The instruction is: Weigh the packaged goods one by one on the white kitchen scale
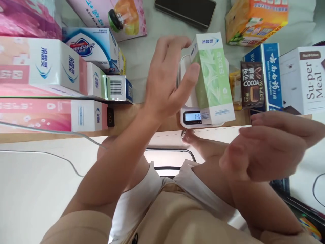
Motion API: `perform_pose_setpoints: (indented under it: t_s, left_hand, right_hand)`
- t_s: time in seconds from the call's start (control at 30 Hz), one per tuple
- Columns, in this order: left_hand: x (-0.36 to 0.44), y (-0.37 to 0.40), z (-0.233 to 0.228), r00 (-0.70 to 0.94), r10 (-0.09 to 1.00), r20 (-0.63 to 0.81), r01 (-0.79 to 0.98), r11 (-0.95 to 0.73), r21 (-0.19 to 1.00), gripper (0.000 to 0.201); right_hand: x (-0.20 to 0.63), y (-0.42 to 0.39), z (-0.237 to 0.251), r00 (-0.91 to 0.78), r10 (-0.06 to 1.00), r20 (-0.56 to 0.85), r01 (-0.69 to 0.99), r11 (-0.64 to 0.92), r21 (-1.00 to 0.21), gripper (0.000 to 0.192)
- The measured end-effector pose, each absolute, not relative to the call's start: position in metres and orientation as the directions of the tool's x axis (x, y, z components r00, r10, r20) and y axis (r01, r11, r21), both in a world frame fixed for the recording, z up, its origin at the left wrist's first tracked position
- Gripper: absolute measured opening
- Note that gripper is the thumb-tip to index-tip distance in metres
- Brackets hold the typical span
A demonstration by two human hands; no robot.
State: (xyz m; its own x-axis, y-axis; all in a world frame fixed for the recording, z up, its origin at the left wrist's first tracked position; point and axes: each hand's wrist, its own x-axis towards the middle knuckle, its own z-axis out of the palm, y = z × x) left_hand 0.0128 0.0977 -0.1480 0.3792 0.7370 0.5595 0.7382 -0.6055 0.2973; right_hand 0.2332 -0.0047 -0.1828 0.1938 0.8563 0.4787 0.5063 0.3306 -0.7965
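Observation:
A green and white toothpaste carton [214,78] rests on a white digital kitchen scale [187,101], its long side running away from me. The scale's display is partly covered by the carton; digits starting "14" show. My left hand [167,74] hovers at the carton's left side, over the scale's edge, with thumb and fingers spread apart. Its thumb tip is close to the carton; whether it touches, I cannot tell. Nearer me on the right, my right hand [271,145] is raised with curled fingers, slightly blurred, and nothing shows in it.
Pink and white toothpaste cartons [45,64] and a Safeguard box [88,47] are stacked left. A black phone [186,12] lies at the back. Right of the scale are an orange box [256,22], a cocoa packet [252,84], a blue toothpaste box [273,74] and a Super Meal box [308,79].

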Motion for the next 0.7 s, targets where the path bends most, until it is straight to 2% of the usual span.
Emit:
perform_pose_setpoints:
  t_s: [0.07, 0.13, 0.27, 0.33, 0.5, 0.57, 0.7]
  left_hand:
    - [0.017, 0.101, -0.150, 0.348, 0.751, 0.561, 0.732, -0.592, 0.338, 0.051]
    - [0.025, 0.102, -0.151, 0.276, 0.798, 0.537, 0.754, -0.526, 0.395, 0.056]
    - [0.042, 0.106, -0.156, 0.225, 0.845, 0.486, 0.756, -0.466, 0.460, 0.064]
    - [0.045, 0.109, -0.159, 0.207, 0.876, 0.436, 0.754, -0.427, 0.499, 0.068]
    - [0.039, 0.122, -0.165, 0.192, 0.942, 0.275, 0.736, -0.324, 0.595, 0.087]
    - [0.037, 0.126, -0.165, 0.212, 0.959, 0.188, 0.724, -0.283, 0.630, 0.087]
    - [0.034, 0.125, -0.164, 0.236, 0.945, 0.226, 0.726, -0.326, 0.606, 0.081]
  right_hand:
    - [0.238, 0.003, -0.190, 0.139, 0.708, 0.693, 0.528, 0.539, -0.657, 0.022]
    - [0.240, 0.009, -0.200, 0.075, 0.647, 0.759, 0.558, 0.603, -0.570, 0.031]
    - [0.228, 0.004, -0.217, -0.064, 0.705, 0.706, 0.630, 0.577, -0.520, 0.051]
    - [0.220, -0.003, -0.219, -0.080, 0.744, 0.664, 0.678, 0.529, -0.511, 0.055]
    - [0.213, -0.007, -0.209, 0.012, 0.809, 0.587, 0.723, 0.399, -0.565, 0.043]
    - [0.215, -0.005, -0.205, 0.009, 0.836, 0.548, 0.714, 0.378, -0.589, 0.041]
    - [0.219, -0.001, -0.206, -0.035, 0.841, 0.540, 0.677, 0.417, -0.606, 0.033]
